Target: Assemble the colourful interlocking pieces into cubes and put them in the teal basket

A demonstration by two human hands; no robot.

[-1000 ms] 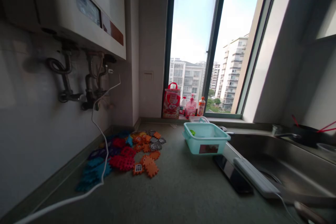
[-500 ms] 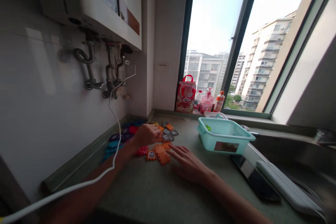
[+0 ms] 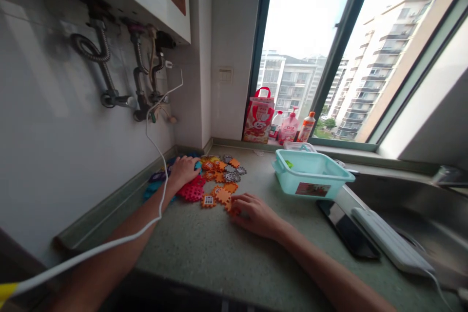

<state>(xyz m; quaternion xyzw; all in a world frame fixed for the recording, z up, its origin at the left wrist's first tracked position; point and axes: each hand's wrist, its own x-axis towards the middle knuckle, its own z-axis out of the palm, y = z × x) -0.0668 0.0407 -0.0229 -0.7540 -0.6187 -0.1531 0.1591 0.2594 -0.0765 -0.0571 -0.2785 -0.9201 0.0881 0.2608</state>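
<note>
Interlocking plastic tiles with notched edges lie in a loose spread against the left wall. My left hand (image 3: 185, 169) rests on the blue and purple part, fingers apart over the tiles, a bright blue tile (image 3: 198, 165) by its fingertips. Red tiles (image 3: 193, 189) lie just below that hand. Orange tiles (image 3: 222, 194), one with a window pattern, sit between my hands. My right hand (image 3: 254, 213) is at their right edge, thumb and fingers curled around an orange tile, partly hidden. Grey tiles (image 3: 231, 175) and more orange ones lie farther back.
A light-green plastic basin (image 3: 312, 169) stands right of the tiles. A black phone (image 3: 347, 229) and a white power strip (image 3: 393, 241) lie by the metal sink (image 3: 413, 214). A white cable (image 3: 109, 253) crosses over my left forearm. Bottles (image 3: 288, 128) and a red bag (image 3: 259, 119) stand by the window.
My left hand has moved left, from above the orange and grey tiles onto the blue and purple ones. My right hand's outstretched fingers have curled at the orange tiles. The view has tilted down.
</note>
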